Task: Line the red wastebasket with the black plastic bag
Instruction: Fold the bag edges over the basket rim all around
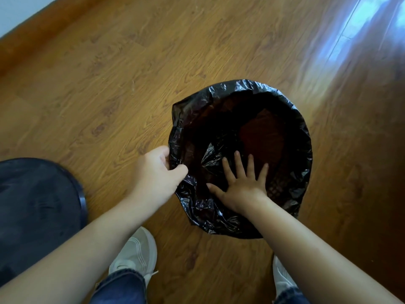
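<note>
The black plastic bag (302,137) is folded over the whole rim of the red wastebasket (278,187), which stands on the floor; only a patch of its mesh wall shows dimly through the thin plastic at the inner right. My left hand (158,172) pinches the bag's edge at the rim's left side. My right hand (243,183) is inside the basket's mouth, flat with fingers spread, pressing against the bag near the front wall.
A brown wooden floor (131,84) surrounds the basket, with a bright glare patch at the upper right. A dark round object (37,211) lies at the left. My white shoes (135,253) and jeans are at the bottom. A white wall (13,9) runs along the top left.
</note>
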{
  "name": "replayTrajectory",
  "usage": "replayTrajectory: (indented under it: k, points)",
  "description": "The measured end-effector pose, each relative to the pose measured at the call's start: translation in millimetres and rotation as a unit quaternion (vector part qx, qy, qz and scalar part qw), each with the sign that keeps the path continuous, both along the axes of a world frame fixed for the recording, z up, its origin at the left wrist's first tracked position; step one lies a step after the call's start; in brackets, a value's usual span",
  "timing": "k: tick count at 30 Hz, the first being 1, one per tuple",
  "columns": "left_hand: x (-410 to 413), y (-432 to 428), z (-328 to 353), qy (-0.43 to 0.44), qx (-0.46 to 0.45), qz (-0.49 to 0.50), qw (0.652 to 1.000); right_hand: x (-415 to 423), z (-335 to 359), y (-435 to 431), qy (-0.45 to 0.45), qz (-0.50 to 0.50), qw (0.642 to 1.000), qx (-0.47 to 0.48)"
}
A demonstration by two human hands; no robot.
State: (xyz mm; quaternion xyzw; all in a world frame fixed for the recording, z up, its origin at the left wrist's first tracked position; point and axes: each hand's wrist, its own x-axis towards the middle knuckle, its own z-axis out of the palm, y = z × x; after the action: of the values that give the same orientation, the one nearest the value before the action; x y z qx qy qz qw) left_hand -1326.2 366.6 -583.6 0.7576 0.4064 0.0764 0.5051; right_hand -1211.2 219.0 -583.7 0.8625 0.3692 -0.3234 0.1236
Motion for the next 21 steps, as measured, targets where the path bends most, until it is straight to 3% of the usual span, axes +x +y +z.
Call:
replayTrajectory:
  k: [3,13,21]
  points:
    - [-10.9,-3.3,38.5,-0.007,0.033,0.05,0.998,-6.1,11.4,-3.7,-0.019,0.0,0.993,0.121]
    - [14.4,2.3,51.5,-0.051,-0.165,0.177,0.969,8.3,58.1,-7.4,-0.098,0.022,0.93,0.355]
    - [22.9,7.9,49.3,-0.089,-0.232,0.186,0.951,14.7,55.7,-15.9,-0.101,0.074,0.887,0.444]
